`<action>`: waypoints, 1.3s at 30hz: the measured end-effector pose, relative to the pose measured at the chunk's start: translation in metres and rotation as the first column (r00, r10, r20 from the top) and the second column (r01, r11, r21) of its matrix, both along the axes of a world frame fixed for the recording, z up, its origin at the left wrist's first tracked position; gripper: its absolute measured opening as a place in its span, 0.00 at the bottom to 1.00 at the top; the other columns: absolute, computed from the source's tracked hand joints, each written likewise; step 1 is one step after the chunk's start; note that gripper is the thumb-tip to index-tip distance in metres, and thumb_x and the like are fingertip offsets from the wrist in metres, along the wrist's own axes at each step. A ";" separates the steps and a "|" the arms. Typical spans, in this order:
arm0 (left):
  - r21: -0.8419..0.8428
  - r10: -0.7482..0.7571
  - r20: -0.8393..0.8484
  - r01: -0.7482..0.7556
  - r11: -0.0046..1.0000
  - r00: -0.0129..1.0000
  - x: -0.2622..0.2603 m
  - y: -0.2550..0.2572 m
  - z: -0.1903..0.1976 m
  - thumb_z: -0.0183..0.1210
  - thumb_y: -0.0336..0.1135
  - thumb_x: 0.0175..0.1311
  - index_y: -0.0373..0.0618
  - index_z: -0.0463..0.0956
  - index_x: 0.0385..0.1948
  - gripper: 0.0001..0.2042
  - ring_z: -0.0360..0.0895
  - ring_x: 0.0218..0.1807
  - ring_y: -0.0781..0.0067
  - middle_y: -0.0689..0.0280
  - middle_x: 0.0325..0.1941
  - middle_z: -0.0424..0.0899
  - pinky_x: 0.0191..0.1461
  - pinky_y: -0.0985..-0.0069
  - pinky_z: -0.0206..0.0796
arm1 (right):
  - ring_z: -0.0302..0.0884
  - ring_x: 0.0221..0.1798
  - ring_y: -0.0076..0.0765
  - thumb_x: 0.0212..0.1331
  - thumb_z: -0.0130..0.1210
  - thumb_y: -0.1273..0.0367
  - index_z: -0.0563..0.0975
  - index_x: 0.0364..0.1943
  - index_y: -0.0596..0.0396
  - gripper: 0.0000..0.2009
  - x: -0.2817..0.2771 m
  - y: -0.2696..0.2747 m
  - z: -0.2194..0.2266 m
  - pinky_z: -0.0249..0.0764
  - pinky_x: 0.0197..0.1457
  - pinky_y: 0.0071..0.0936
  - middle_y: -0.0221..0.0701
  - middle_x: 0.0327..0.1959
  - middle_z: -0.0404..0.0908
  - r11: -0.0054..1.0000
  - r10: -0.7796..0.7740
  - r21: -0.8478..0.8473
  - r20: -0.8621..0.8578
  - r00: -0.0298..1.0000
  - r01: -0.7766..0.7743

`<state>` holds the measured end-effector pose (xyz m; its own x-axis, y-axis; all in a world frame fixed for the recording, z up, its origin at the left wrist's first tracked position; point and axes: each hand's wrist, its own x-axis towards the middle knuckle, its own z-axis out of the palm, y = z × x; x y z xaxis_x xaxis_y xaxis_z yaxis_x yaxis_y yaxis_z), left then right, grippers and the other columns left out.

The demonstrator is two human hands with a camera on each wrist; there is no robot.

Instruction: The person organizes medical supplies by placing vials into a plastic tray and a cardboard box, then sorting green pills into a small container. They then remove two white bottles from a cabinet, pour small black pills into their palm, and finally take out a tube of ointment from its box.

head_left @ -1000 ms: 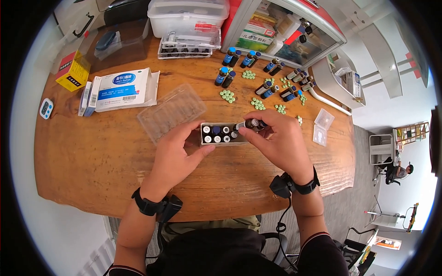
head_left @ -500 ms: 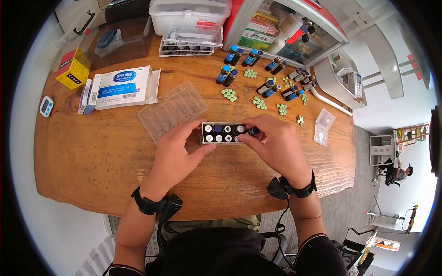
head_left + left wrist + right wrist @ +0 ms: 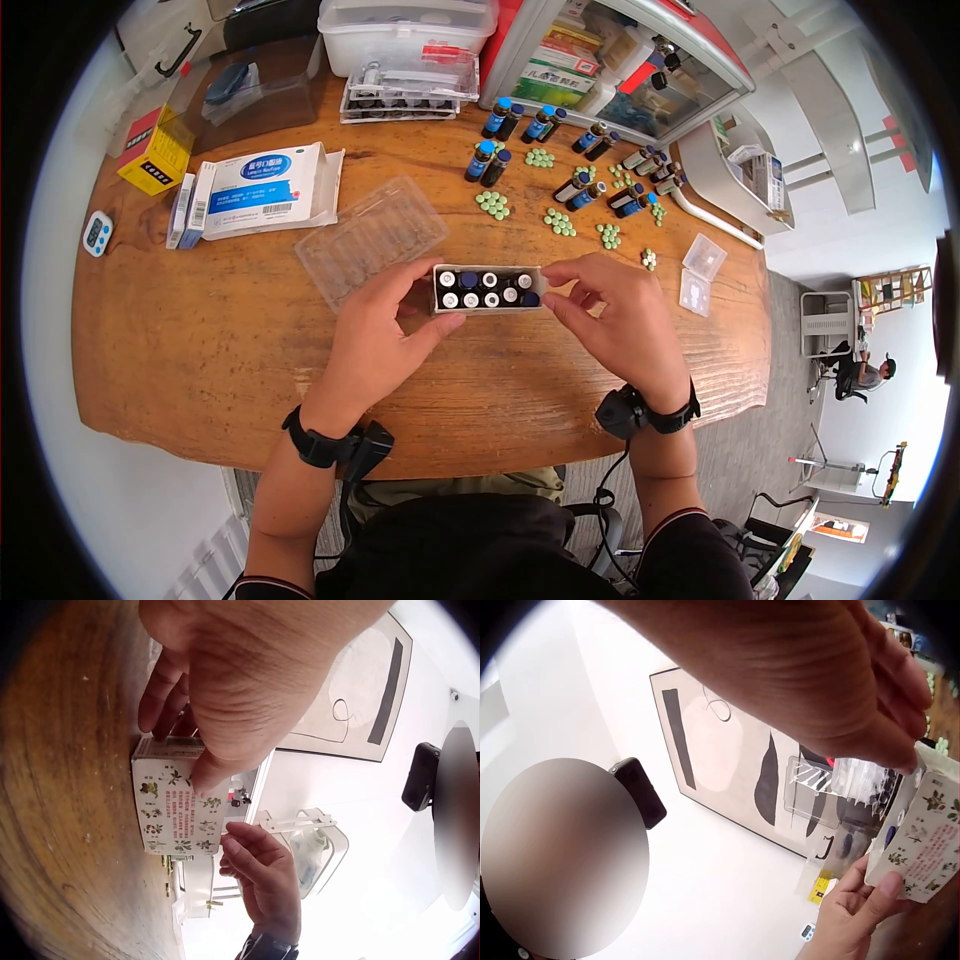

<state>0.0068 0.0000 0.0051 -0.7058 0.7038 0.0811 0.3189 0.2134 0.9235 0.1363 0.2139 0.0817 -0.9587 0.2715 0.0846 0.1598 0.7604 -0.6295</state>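
An open-topped small carton stands on the wooden table in front of me, printed with plants and red text in the left wrist view. Small dark bottles with white or dark blue caps stand upright in it in two rows. My left hand grips the carton's left end, its thumb on the near side and its fingers behind. At the other end is my right hand, with no bottle in it. Its thumb and forefinger are slightly bent and apart, fingertips right at the carton's edge.
An empty clear plastic tray lies behind the carton. Beyond are small bottles among piles of green tablets. A blue-and-white medicine box and a timer are at left, a clear pill case at right.
My right hand has lowered the bottles it held into the carton's right end and let go of them, the dark blue-capped one last. The left hand has kept its grip.
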 end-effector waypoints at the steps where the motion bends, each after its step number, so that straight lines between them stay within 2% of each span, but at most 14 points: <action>1: 0.014 -0.001 0.005 0.001 1.000 1.000 0.000 0.000 -0.001 0.73 0.31 0.59 0.40 0.76 0.59 0.25 0.85 0.51 0.70 0.61 0.50 0.88 0.53 0.72 0.77 | 0.86 0.33 0.38 0.56 0.66 0.74 0.83 0.44 0.60 0.11 0.001 0.002 -0.002 0.80 0.36 0.31 0.38 0.36 0.86 1.000 -0.001 0.002 -0.002 1.000 0.001; 3: 0.028 -0.002 0.011 0.002 1.000 1.000 -0.001 0.000 -0.003 0.73 0.30 0.58 0.39 0.77 0.58 0.25 0.85 0.50 0.70 0.60 0.49 0.88 0.53 0.72 0.77 | 0.86 0.32 0.34 0.57 0.67 0.72 0.83 0.45 0.60 0.12 0.003 0.007 -0.010 0.81 0.37 0.29 0.35 0.37 0.87 0.990 -0.133 -0.052 0.007 0.991 0.134; 7: 0.052 0.000 0.055 -0.003 0.999 0.998 0.001 -0.001 -0.007 0.74 0.27 0.56 0.38 0.78 0.55 0.24 0.86 0.50 0.70 0.60 0.48 0.88 0.56 0.71 0.78 | 0.86 0.33 0.31 0.57 0.68 0.71 0.81 0.52 0.60 0.18 0.005 0.015 -0.012 0.81 0.38 0.27 0.35 0.42 0.88 0.985 -0.136 -0.100 0.078 0.988 0.143; 10: 0.059 -0.006 0.062 0.003 0.998 0.998 0.001 -0.001 -0.005 0.74 0.26 0.56 0.38 0.78 0.55 0.24 0.86 0.50 0.70 0.60 0.48 0.88 0.58 0.71 0.78 | 0.85 0.35 0.28 0.58 0.69 0.70 0.76 0.61 0.60 0.26 0.005 0.019 -0.022 0.81 0.41 0.25 0.37 0.45 0.88 0.936 -0.087 -0.327 0.133 0.987 0.127; 12: 0.047 -0.027 0.058 0.025 0.999 0.998 0.000 -0.001 -0.004 0.74 0.26 0.56 0.38 0.78 0.55 0.24 0.85 0.51 0.70 0.60 0.49 0.88 0.59 0.70 0.78 | 0.85 0.38 0.26 0.59 0.69 0.70 0.72 0.67 0.60 0.31 0.006 0.023 -0.028 0.81 0.43 0.25 0.37 0.47 0.87 0.849 -0.015 -0.522 0.131 0.991 0.082; 16: 0.063 -0.029 0.123 0.021 0.998 0.992 0.000 0.000 -0.005 0.73 0.25 0.56 0.38 0.77 0.57 0.25 0.85 0.52 0.69 0.60 0.50 0.87 0.59 0.70 0.77 | 0.84 0.40 0.24 0.59 0.69 0.71 0.72 0.66 0.60 0.30 0.007 0.028 -0.036 0.81 0.44 0.23 0.34 0.46 0.87 0.791 0.054 -0.611 0.135 0.989 0.040; 18: 0.047 -0.024 0.115 0.019 0.999 0.993 -0.001 0.000 -0.006 0.73 0.25 0.57 0.39 0.76 0.58 0.25 0.85 0.53 0.69 0.60 0.51 0.87 0.59 0.70 0.77 | 0.83 0.41 0.22 0.58 0.70 0.72 0.72 0.66 0.61 0.31 0.009 0.026 -0.039 0.80 0.45 0.21 0.32 0.46 0.87 0.697 0.093 -0.708 0.253 0.963 0.118; 24: -0.052 -0.041 0.013 0.041 0.998 0.999 0.000 0.000 -0.011 0.74 0.30 0.56 0.40 0.76 0.59 0.27 0.85 0.53 0.70 0.59 0.53 0.86 0.57 0.71 0.78 | 0.81 0.41 0.17 0.56 0.71 0.74 0.76 0.62 0.60 0.27 0.005 0.012 -0.104 0.78 0.43 0.18 0.28 0.41 0.86 0.721 0.001 -0.693 0.021 1.000 0.014; 28: -0.102 -0.052 -0.053 0.046 0.994 0.997 0.000 -0.005 0.000 0.75 0.32 0.55 0.42 0.77 0.58 0.27 0.86 0.51 0.67 0.58 0.53 0.86 0.55 0.72 0.79 | 0.79 0.39 0.15 0.54 0.72 0.75 0.77 0.60 0.59 0.27 0.005 0.011 -0.102 0.77 0.41 0.17 0.25 0.41 0.85 0.609 0.052 -0.791 -0.027 0.998 -0.053; 30: -0.096 -0.102 -0.042 0.097 0.991 0.994 0.002 -0.007 0.006 0.75 0.34 0.55 0.42 0.77 0.58 0.27 0.86 0.49 0.65 0.56 0.53 0.85 0.53 0.71 0.80 | 0.78 0.38 0.15 0.52 0.73 0.76 0.79 0.58 0.60 0.26 0.007 0.017 -0.104 0.76 0.41 0.17 0.24 0.41 0.84 0.643 0.075 -0.765 0.033 0.997 -0.024; 33: -0.094 -0.047 -0.069 0.040 0.995 0.996 0.013 -0.009 0.025 0.75 0.36 0.55 0.42 0.77 0.58 0.27 0.87 0.48 0.65 0.56 0.51 0.86 0.52 0.70 0.81 | 0.77 0.36 0.15 0.50 0.74 0.76 0.80 0.56 0.59 0.26 0.010 0.014 -0.101 0.75 0.40 0.16 0.23 0.38 0.83 0.708 0.070 -0.705 0.014 0.997 -0.040; 35: -0.174 -0.040 -0.152 0.013 0.985 0.988 0.020 -0.015 0.024 0.75 0.37 0.56 0.43 0.78 0.57 0.27 0.87 0.47 0.64 0.56 0.49 0.86 0.51 0.70 0.81 | 0.77 0.35 0.16 0.49 0.74 0.76 0.81 0.55 0.59 0.26 0.009 0.011 -0.093 0.75 0.40 0.17 0.23 0.37 0.82 0.711 0.102 -0.698 -0.014 0.995 -0.082; 37: -0.229 -0.039 -0.227 -0.015 0.973 0.973 0.032 -0.024 0.026 0.75 0.38 0.56 0.44 0.78 0.57 0.26 0.87 0.46 0.64 0.56 0.47 0.87 0.51 0.70 0.81 | 0.77 0.34 0.16 0.48 0.74 0.76 0.81 0.56 0.58 0.26 0.009 0.009 -0.085 0.76 0.40 0.17 0.23 0.36 0.82 0.787 0.126 -0.614 0.067 0.990 -0.058; 39: -0.244 0.005 -0.229 -0.063 0.968 0.973 0.037 -0.041 0.032 0.74 0.39 0.57 0.45 0.78 0.57 0.26 0.87 0.46 0.66 0.57 0.48 0.87 0.51 0.72 0.81 | 0.77 0.34 0.16 0.49 0.74 0.76 0.81 0.55 0.58 0.25 0.012 0.011 -0.091 0.76 0.38 0.17 0.24 0.38 0.83 0.763 0.152 -0.640 0.050 0.987 -0.085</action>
